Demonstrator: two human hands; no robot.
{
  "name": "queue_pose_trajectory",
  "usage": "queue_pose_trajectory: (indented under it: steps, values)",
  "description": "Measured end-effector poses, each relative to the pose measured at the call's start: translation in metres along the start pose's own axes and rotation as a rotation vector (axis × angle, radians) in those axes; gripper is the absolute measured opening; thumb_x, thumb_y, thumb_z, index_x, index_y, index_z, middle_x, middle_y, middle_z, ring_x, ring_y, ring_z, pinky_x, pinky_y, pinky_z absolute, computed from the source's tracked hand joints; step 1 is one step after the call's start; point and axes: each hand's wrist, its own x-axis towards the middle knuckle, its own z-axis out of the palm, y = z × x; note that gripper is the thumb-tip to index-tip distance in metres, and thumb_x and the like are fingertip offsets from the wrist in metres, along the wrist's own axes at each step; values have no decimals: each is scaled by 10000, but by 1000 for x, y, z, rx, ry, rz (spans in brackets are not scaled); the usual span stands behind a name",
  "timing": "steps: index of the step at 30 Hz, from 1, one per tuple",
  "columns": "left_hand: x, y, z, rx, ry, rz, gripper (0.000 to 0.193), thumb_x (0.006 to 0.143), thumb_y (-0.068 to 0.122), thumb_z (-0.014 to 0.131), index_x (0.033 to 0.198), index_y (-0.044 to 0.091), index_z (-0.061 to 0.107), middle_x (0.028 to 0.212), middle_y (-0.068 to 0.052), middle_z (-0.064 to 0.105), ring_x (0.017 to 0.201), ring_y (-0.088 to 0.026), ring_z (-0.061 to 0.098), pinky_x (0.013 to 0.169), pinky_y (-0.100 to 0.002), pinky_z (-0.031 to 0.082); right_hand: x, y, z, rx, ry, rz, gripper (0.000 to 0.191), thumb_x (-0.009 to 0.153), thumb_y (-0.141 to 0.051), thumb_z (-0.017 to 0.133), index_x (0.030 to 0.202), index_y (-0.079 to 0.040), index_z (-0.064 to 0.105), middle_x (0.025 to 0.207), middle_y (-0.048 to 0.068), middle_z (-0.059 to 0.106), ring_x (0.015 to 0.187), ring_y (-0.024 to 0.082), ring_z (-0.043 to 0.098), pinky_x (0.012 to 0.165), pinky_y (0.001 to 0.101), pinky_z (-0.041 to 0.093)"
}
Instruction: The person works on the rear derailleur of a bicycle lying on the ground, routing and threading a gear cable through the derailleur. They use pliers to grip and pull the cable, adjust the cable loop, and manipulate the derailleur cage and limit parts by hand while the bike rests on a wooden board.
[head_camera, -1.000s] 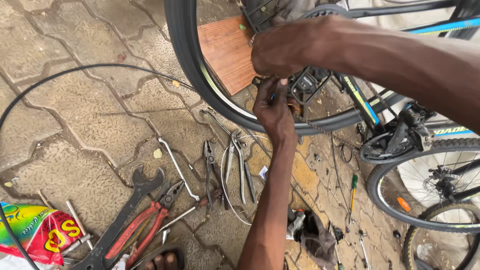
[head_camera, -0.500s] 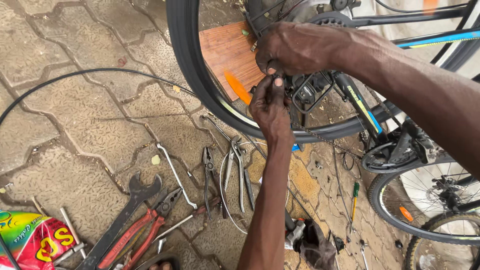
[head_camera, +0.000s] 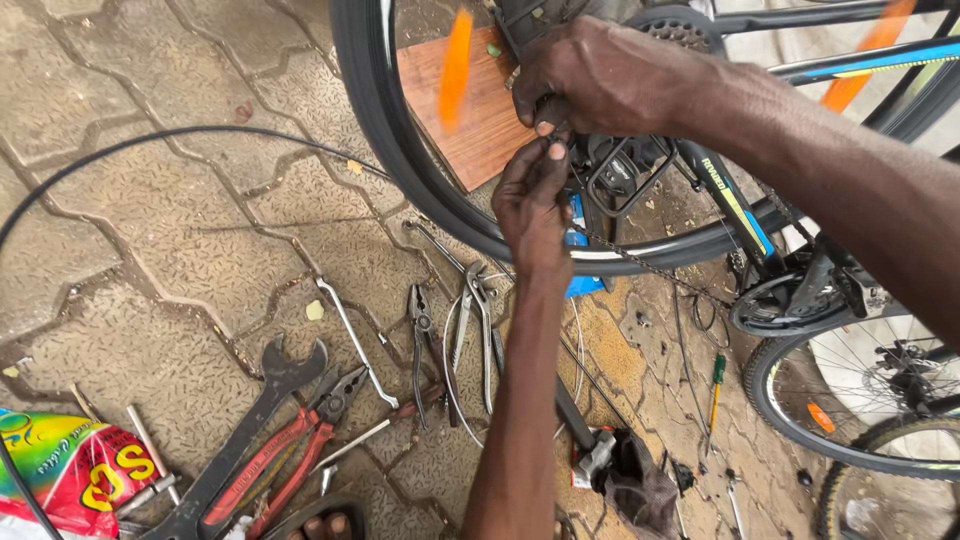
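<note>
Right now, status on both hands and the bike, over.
Left hand and right hand pinching at the derailleur inside the rear wheel. What they pinch is hidden. Pliers lie clear.

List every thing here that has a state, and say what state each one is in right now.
Left hand: fingertips pinched at the derailleur.
Right hand: closed over the same part.
Rear wheel: reflector blurred, apparently spinning.
Chain: hanging slack.
Open-end wrench: flat on the pavers.
Red-handled pliers: lying, jaws slightly open.
Dark pliers: lying, handles spread.
Black cable: loose, curved across the pavers.
</note>
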Motion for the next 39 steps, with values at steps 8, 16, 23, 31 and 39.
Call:
queue_pose_trajectory:
  steps: [8,16,23,31,39]
  values:
    - [11,25,-19,124,-167,-114,262,964,188,712,1178,42,752,783,7,652,524,-55,500,458,-214,399,3,10,14,-32,61,20,191,797,-71,815,982,-39,782,1058,154,753,951,316,733,825,421,577]
    - [15,18,-23,250,-236,-99,292,971,192,723,1234,65,732,763,31,622,539,-41,488,438,-207,368,-9,9,14,-13,58,7,198,753,-49,814,943,-24,764,999,145,747,956,322,721,846,434,553]
    - [2,11,-6,295,-127,-110,148,939,181,737,1036,72,711,776,0,644,471,-59,466,363,-242,343,-17,-3,9,-14,-15,31,175,778,-87,793,940,-32,760,983,125,736,911,303,728,794,429,563]
    - [-8,-8,8,381,28,-18,170,964,175,727,883,68,623,765,8,558,579,-59,434,490,-272,349,-21,-7,11,-35,-41,78,134,886,-78,714,1005,-31,756,1000,109,757,882,275,747,777,424,572]
    - [-1,10,13,613,82,99,232,951,213,759,839,45,645,723,-10,592,617,-96,490,569,-315,424,-19,-14,12,-229,181,18,263,792,-141,756,1046,-78,782,1140,106,749,1073,312,692,914,497,525]
